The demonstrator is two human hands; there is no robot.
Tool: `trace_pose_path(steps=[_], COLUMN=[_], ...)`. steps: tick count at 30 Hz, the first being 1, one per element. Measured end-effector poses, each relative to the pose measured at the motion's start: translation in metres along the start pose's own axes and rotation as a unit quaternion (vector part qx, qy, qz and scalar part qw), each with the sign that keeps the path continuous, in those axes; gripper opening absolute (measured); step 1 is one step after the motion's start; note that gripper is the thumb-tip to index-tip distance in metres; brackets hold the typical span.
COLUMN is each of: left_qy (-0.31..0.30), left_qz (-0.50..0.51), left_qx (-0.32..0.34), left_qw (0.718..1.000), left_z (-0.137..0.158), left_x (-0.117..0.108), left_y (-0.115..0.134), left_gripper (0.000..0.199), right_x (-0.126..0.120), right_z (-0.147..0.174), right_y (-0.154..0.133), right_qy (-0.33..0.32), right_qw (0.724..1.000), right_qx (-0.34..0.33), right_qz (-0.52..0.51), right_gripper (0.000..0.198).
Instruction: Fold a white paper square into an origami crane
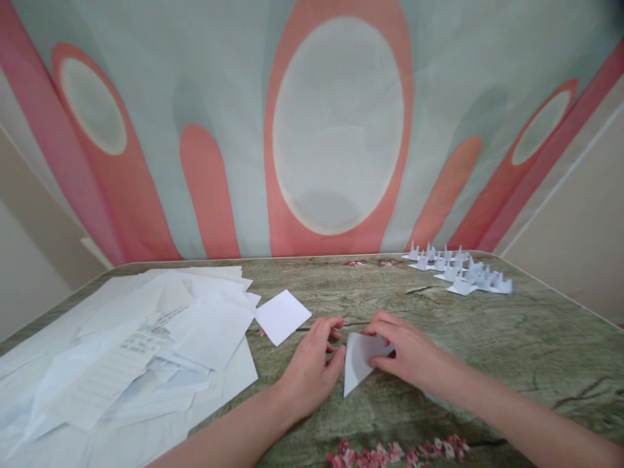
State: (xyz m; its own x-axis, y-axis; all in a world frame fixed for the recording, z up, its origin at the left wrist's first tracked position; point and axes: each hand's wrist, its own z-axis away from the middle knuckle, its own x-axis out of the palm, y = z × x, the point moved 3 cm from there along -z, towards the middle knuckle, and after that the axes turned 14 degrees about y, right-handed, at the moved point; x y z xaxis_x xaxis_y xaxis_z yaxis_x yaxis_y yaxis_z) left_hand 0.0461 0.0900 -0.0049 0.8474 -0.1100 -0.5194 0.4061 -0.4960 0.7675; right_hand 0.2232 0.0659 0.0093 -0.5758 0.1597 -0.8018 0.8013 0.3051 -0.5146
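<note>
A folded piece of white paper, roughly triangular, stands out from my right hand, whose thumb and fingers pinch its right part. My left hand is just left of that paper, fingers bent and apart, its thumb close to the paper's left edge; I cannot tell if it touches. Nothing shows between the left fingers. Beyond my left hand, a white paper square lies turned like a diamond on the table.
A wide, untidy heap of white paper sheets, some printed, covers the left of the wood-patterned table. Several small folded paper figures with upright points stand at the back right. A patterned cloth hangs behind the table.
</note>
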Motion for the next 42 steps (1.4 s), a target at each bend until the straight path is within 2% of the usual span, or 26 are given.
trace_pose_path(steps=[5,9,14,18,24,27,33,39,42], left_qy=[-0.007,-0.049,-0.091,-0.058,0.038,0.060,0.060,0.059,0.059], left_qz=[0.018,0.038,-0.007,-0.015,0.010,0.027,0.058,0.051,0.066], left_qx=[-0.013,-0.010,0.023,0.064,0.131,0.123,0.108,0.059,0.065], left_qw=[1.000,0.998,0.996,0.996,0.991,0.990,0.991,0.995,0.994], left_z=[0.000,0.000,0.002,0.002,0.003,0.003,0.000,-0.001,0.000], left_x=[0.000,-0.001,-0.001,-0.001,-0.005,-0.007,-0.006,-0.005,-0.006], left_y=[0.000,0.006,0.013,0.012,0.010,0.011,0.010,0.003,0.003], left_gripper=[0.031,0.029,0.041,0.023,0.029,0.028,0.037,0.042,0.040], right_x=[0.005,0.007,0.003,0.000,-0.002,-0.004,-0.010,-0.011,-0.011], right_z=[0.017,0.023,0.024,0.026,0.031,0.034,0.035,0.032,0.029], right_y=[0.004,0.005,0.005,0.002,-0.001,-0.002,0.000,0.006,0.010], right_qy=[0.062,0.108,0.168,0.214,0.221,0.248,0.283,0.294,0.294], right_qw=[0.996,0.988,0.976,0.964,0.960,0.952,0.942,0.944,0.946], right_qx=[-0.002,-0.013,-0.052,-0.096,-0.150,-0.165,-0.170,-0.127,-0.106], right_qz=[-0.062,-0.110,-0.124,-0.123,-0.083,-0.070,-0.067,-0.078,-0.089], right_gripper=[0.017,0.008,0.006,0.007,0.019,0.024,0.030,0.024,0.020])
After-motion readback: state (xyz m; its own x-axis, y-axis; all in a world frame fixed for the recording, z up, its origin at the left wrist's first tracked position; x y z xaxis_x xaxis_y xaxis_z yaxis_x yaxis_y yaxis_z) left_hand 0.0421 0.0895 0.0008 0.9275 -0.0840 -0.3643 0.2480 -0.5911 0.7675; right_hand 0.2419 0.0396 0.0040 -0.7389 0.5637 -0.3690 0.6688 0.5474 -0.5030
